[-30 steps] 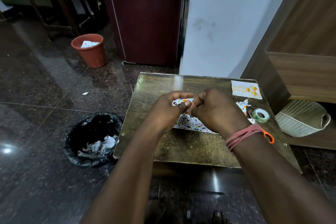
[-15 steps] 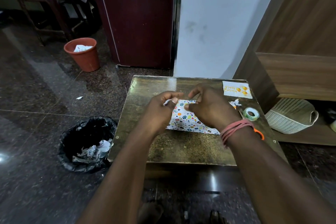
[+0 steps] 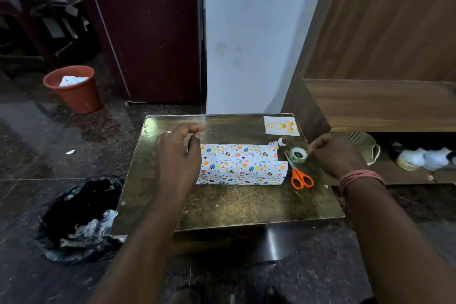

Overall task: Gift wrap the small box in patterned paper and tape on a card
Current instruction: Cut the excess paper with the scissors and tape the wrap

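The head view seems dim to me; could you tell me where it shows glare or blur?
In the head view, glare streaks the far edge of the table; the left hand is motion-blurred at its fingertips; the wrapped box stays sharp; the room's edges bow from the wide lens.

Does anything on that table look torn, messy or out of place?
The patterned paper has an uneven right edge, with a stepped notch. A small torn scrap lies by its far right corner, near the tape roll. Otherwise nothing looks spilled or damaged.

- Patterned paper [image 3: 243,164]: left end hidden behind left hand [image 3: 176,155].
- Card [image 3: 281,126]: lettering too small to read.
- Right hand [image 3: 333,153]: fingertips blurred at tape roll [image 3: 298,155].
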